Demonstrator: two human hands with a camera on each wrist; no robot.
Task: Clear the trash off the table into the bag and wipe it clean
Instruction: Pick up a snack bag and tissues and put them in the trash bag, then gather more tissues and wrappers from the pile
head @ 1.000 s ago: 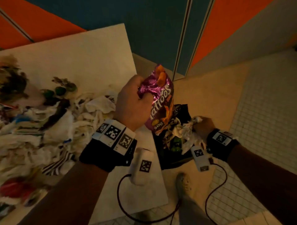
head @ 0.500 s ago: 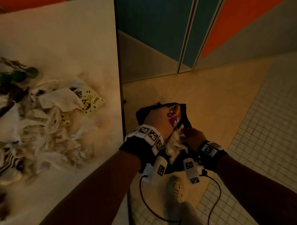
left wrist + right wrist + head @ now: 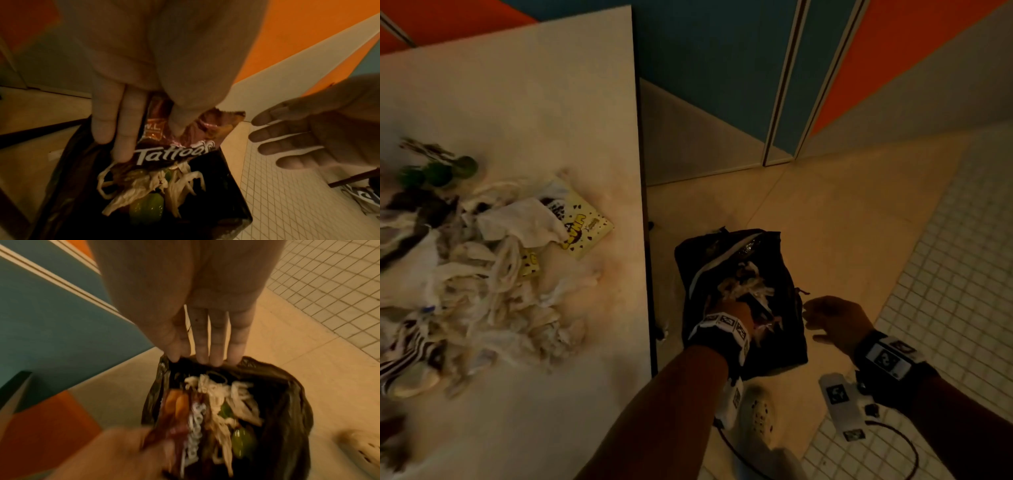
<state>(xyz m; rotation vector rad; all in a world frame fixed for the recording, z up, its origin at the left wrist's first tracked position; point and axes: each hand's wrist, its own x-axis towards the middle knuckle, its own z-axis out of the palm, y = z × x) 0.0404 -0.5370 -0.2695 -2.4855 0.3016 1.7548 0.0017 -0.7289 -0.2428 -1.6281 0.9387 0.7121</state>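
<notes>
A black trash bag stands open on the floor to the right of the table. My left hand reaches into its mouth and pinches a purple snack packet between thumb and fingers. The packet lies over crumpled tissues and green pieces inside the bag. My right hand hovers open just right of the bag; its fingertips are by the far rim, holding nothing. A heap of tissues and wrappers with a yellow packet lies on the table.
The table's right edge runs close beside the bag. A light clog shoe stands just in front of the bag, with cables trailing from the wrists. Blue and orange wall panels rise behind; small white tiles cover the floor at right.
My left hand came down from above the bag and carried the purple packet into its mouth. My right hand let go of the crumpled tissue into the bag and drew off to the right, open.
</notes>
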